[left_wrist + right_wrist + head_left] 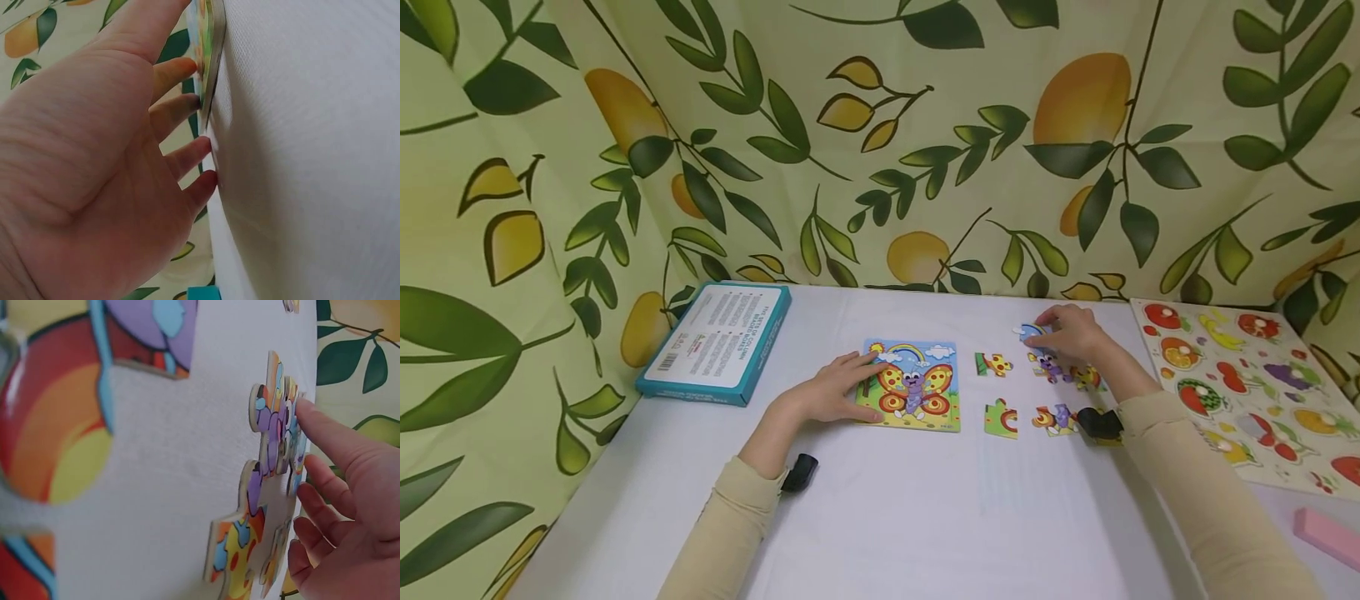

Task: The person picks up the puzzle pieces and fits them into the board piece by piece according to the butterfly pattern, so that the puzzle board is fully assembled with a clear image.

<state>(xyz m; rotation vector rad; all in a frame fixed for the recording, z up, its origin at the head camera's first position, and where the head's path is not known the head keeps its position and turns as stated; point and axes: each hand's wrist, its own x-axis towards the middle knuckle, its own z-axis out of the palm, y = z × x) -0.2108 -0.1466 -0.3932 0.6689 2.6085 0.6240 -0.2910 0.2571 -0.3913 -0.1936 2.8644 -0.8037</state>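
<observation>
A square butterfly puzzle [917,385] lies flat on the white table. My left hand [827,389] rests at its left side, fingers spread, with thumb and fingertips touching it; in the left wrist view the fingers of this hand [172,115] are slightly bent along the thin puzzle's edge. My right hand [1071,335] pinches a blue rainbow puzzle piece [1032,331] between thumb and fingers at the back of the loose pieces. Just in front of it is a purple butterfly-face piece [1049,367]. The right wrist view shows the right hand [350,506] beside several pieces.
More loose pieces, including a green one with a red arc [1002,419] and a purple-and-orange one [1055,419], lie right of the puzzle. A teal-edged box [715,342] stands back left. A fruit board [1247,375] and a pink block [1327,537] are at the right.
</observation>
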